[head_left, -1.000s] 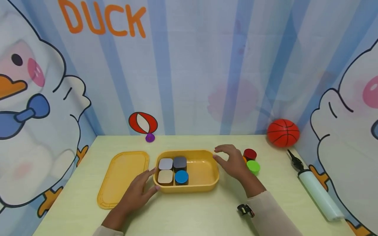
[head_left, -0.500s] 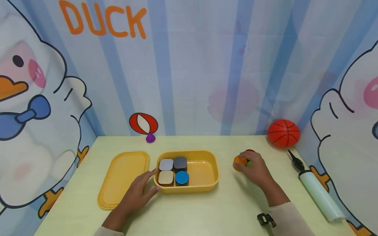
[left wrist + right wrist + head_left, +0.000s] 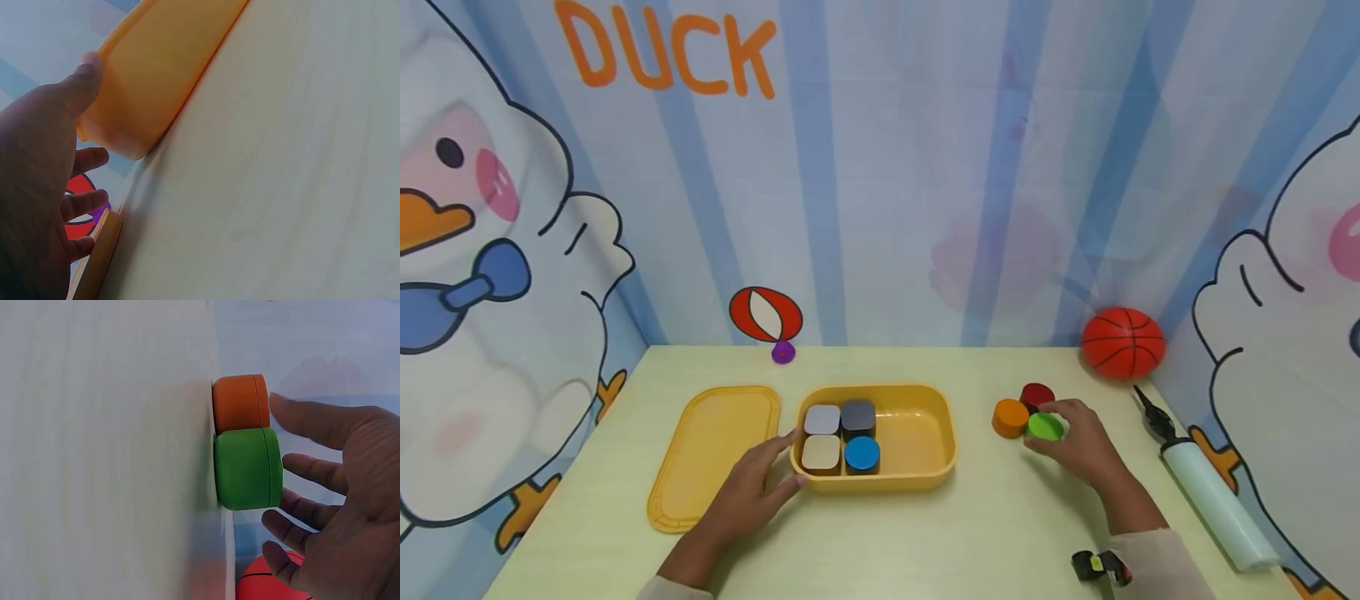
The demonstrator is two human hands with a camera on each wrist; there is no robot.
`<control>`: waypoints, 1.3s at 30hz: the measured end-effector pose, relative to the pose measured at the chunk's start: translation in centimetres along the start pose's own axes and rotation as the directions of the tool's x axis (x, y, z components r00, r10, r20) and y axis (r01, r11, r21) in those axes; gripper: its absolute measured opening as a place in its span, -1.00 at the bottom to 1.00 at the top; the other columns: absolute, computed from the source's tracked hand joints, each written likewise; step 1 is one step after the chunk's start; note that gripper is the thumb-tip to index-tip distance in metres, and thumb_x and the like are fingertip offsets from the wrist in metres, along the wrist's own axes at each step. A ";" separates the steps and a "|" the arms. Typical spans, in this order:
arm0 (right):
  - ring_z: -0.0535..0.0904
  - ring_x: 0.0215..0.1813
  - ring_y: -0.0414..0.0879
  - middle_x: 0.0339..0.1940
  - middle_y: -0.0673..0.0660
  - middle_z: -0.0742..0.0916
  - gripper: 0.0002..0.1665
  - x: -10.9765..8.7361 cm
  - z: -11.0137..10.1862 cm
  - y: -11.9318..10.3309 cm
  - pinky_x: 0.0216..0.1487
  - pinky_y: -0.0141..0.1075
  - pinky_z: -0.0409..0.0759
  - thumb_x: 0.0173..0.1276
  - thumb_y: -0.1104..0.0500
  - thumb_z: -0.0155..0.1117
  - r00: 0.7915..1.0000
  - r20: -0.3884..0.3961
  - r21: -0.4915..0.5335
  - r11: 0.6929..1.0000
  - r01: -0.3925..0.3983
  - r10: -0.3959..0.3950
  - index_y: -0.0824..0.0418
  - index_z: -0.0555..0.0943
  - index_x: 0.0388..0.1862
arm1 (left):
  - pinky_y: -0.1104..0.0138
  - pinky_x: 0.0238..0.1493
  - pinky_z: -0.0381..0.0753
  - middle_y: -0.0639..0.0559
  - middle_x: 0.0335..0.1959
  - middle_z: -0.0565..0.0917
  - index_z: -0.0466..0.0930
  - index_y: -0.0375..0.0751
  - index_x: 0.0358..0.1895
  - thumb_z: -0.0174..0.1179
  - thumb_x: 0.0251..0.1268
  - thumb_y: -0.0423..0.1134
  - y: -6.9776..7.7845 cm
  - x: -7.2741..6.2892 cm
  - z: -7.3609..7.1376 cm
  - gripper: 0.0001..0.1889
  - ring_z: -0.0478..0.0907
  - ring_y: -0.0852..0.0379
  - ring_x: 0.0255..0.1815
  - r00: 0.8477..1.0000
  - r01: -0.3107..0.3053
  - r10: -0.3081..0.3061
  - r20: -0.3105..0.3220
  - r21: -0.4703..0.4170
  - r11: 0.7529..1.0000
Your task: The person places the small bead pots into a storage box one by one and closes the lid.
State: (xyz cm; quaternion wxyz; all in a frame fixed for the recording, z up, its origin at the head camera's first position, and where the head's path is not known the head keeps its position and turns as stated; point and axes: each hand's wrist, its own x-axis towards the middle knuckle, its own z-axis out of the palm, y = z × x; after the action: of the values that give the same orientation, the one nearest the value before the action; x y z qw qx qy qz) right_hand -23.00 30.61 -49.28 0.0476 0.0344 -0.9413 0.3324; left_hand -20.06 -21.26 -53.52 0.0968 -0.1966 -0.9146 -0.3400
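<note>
A yellow plastic box (image 3: pixel 917 482) stands mid-table. In its left half sit a light grey block-like container (image 3: pixel 822 418), a dark grey one (image 3: pixel 858 414), a beige one (image 3: pixel 821 451) and a round blue one (image 3: pixel 862 452). My left hand (image 3: pixel 745 483) rests against the box's left end, thumb at the front corner, fingers loosely spread. To the right stand small round lidded containers: orange (image 3: pixel 1010 418), dark red (image 3: pixel 1037 396) and green (image 3: pixel 1045 426). My right hand (image 3: pixel 1082 442) reaches over the green one, thumb and fingers spread at its top; the right wrist view shows gaps there.
A yellow lid (image 3: pixel 715 458) lies flat left of the box. At the back right are a red basketball-patterned ball (image 3: pixel 1123 342) and a pale green pump (image 3: pixel 1213 500) with a black nozzle. A striped duck curtain (image 3: pixel 887 167) closes the back.
My right hand has moved right, from beside the box's right end to the orange container, then on to the green one, leaving the orange standing. The left hand stays at the box.
</note>
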 end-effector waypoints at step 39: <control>0.66 0.14 0.29 0.28 0.44 0.72 -0.34 0.1 0.4 1.4 0.09 0.01 0.71 0.28 0.24 0.67 0.999 -0.014 0.008 0.999 -0.034 0.034 0.38 0.64 0.31 | -0.27 0.53 0.51 0.03 0.64 0.53 0.39 0.00 0.67 0.35 0.56 0.10 0.0 0.0 0.1 -0.27 0.52 -0.22 0.56 0.999 0.037 -0.037 0.030 -0.002 0.999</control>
State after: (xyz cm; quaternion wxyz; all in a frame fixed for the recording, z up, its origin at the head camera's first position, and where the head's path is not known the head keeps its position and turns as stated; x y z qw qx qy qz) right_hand -23.26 31.44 -50.41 0.0481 0.0161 -0.9402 0.3369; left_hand -20.04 -21.17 -53.61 0.0764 -0.1848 -0.9189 -0.3400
